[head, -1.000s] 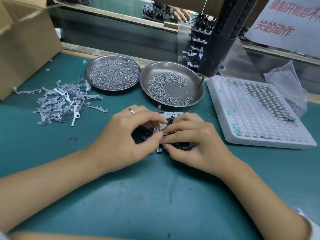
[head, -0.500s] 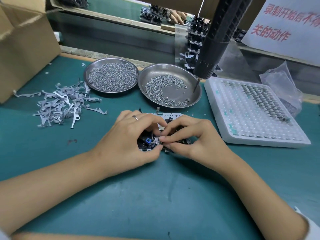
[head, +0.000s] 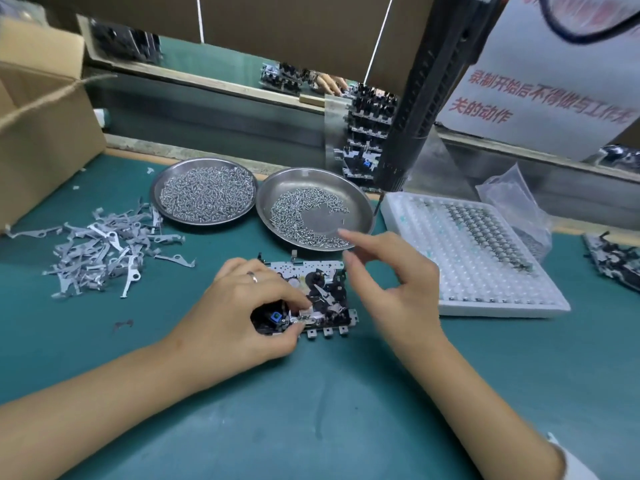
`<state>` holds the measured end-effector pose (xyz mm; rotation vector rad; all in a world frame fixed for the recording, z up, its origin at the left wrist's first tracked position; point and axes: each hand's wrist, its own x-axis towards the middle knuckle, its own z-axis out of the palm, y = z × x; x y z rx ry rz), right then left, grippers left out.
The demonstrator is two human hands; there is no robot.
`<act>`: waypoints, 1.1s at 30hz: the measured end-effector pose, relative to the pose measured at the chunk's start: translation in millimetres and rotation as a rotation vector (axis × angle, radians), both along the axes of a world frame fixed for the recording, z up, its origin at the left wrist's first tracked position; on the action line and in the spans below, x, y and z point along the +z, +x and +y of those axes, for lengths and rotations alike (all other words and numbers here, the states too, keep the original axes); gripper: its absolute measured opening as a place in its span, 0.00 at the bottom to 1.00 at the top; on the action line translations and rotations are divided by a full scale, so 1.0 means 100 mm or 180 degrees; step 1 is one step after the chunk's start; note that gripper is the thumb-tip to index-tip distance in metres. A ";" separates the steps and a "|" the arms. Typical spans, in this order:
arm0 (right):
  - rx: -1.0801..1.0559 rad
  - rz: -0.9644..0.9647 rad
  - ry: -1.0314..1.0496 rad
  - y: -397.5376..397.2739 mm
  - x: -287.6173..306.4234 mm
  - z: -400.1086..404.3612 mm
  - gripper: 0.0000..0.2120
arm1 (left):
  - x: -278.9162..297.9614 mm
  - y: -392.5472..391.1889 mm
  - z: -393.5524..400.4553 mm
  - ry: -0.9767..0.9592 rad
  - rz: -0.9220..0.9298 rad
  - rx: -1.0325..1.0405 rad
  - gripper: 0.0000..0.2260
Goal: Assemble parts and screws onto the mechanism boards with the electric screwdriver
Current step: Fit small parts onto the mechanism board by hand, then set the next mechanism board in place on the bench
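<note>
A mechanism board [head: 320,289], metal with black parts and a blue piece, lies on the green mat at the centre. My left hand [head: 239,313] rests on its left end, thumb and fingertips pinching a small metal part on the board's near edge. My right hand [head: 391,282] hovers just right of the board, fingers spread and relaxed, holding nothing, its index finger reaching toward the right screw dish [head: 360,206]. The black electric screwdriver [head: 412,123] hangs above the dish's right rim, its bit pointing down.
A second dish [head: 159,195] full of screws stands to the left. A pile of grey metal levers [head: 100,247] lies at far left beside a cardboard box [head: 41,133]. A white tray [head: 485,296] of small parts sits on the right, with another board [head: 616,258] at the edge.
My right hand has let go of the board and lifted up and to the right, fingers opening. The left hand stays on the board. The view has tilted up.
</note>
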<state>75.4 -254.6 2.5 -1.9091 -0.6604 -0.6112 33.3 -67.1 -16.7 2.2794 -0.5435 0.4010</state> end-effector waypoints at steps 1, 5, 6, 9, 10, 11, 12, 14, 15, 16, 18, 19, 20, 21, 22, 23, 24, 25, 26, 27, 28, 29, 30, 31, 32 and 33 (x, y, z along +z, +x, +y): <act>-0.0288 -0.0123 0.0225 0.03 0.05 0.00 0.16 | 0.00 0.00 0.00 -0.0033 -0.0012 -0.0019 0.10; -0.1062 -0.0188 0.0541 0.29 0.41 -0.04 0.32 | -0.01 0.03 0.00 -0.0097 -0.0037 -0.0069 0.11; -0.1102 -0.0069 0.0526 0.36 0.53 -0.04 0.36 | -0.02 0.03 0.00 -0.0143 -0.0014 -0.0056 0.11; -0.0919 0.0195 0.0679 0.56 0.86 0.02 0.42 | -0.02 0.03 0.01 -0.0265 0.0069 -0.0045 0.12; -0.0836 0.0148 0.0762 0.60 0.93 0.06 0.43 | -0.01 0.03 0.01 -0.0254 0.0068 -0.0064 0.12; -0.0764 0.0077 0.0840 0.64 0.97 0.11 0.42 | -0.01 0.03 0.02 -0.0241 0.0068 -0.0078 0.11; -0.0710 0.0020 0.0912 0.66 0.99 0.16 0.41 | -0.01 0.03 0.02 -0.0240 0.0077 -0.0081 0.11; -0.0653 -0.0070 0.1055 0.67 1.00 0.24 0.38 | 0.00 0.03 0.03 -0.0263 0.0111 -0.0045 0.10; -0.0639 -0.0088 0.1115 0.67 0.98 0.29 0.36 | 0.01 0.02 0.03 -0.0275 0.0128 -0.0019 0.11; -0.0623 -0.0071 0.1166 0.66 0.97 0.33 0.35 | 0.01 0.02 0.03 -0.0270 0.0130 -0.0002 0.11; -0.0550 -0.0033 0.1275 0.60 0.93 0.40 0.32 | 0.03 0.02 0.03 -0.0206 0.0085 0.0026 0.11; -0.0487 -0.0026 0.1354 0.56 0.91 0.43 0.31 | 0.04 0.02 0.03 -0.0169 0.0061 0.0054 0.10; -0.0409 0.0005 0.1443 0.51 0.89 0.45 0.28 | 0.04 0.01 0.03 -0.0140 0.0042 0.0086 0.10; -0.0301 0.0076 0.1543 0.45 0.86 0.46 0.25 | 0.05 0.00 0.03 -0.0121 0.0024 0.0113 0.10; -0.0153 0.0167 0.1647 0.38 0.83 0.47 0.22 | 0.05 0.00 0.02 -0.0114 0.0017 0.0135 0.10; 0.0034 0.0260 0.1738 0.31 0.80 0.48 0.19 | 0.06 -0.01 0.02 -0.0115 0.0023 0.0151 0.10; 0.0220 0.0322 0.1795 0.25 0.76 0.48 0.15 | 0.06 -0.01 0.02 -0.0117 0.0029 0.0164 0.10; 0.0376 0.0366 0.1842 0.19 0.73 0.49 0.11 | 0.06 -0.01 0.01 -0.0119 0.0026 0.0167 0.11; 0.0509 0.0403 0.1888 0.14 0.69 0.49 0.10 | 0.06 0.00 0.01 -0.0114 0.0017 0.0167 0.10; 0.0638 0.0454 0.1940 0.09 0.66 0.50 0.10 | 0.06 0.00 0.01 -0.0110 0.0003 0.0169 0.09; 0.0750 0.0507 0.1987 0.06 0.64 0.51 0.10 | 0.05 0.00 0.00 -0.0105 -0.0020 0.0175 0.09; 0.0837 0.0570 0.2033 0.02 0.61 0.52 0.10 | 0.05 0.00 0.00 -0.0098 -0.0044 0.0177 0.09; 0.0895 0.0630 0.2068 0.00 0.58 0.53 0.10 | 0.05 0.00 0.00 -0.0093 -0.0073 0.0176 0.08; 0.0918 0.0678 0.2093 -0.02 0.55 0.55 0.10 | 0.05 0.00 -0.01 -0.0082 -0.0108 0.0179 0.08; 0.0926 0.0703 0.2109 -0.04 0.53 0.56 0.10 | 0.05 0.01 -0.01 -0.0061 -0.0142 0.0179 0.08; 0.0939 0.0722 0.2127 -0.05 0.52 0.58 0.10 | 0.05 0.01 -0.01 -0.0040 -0.0164 0.0176 0.07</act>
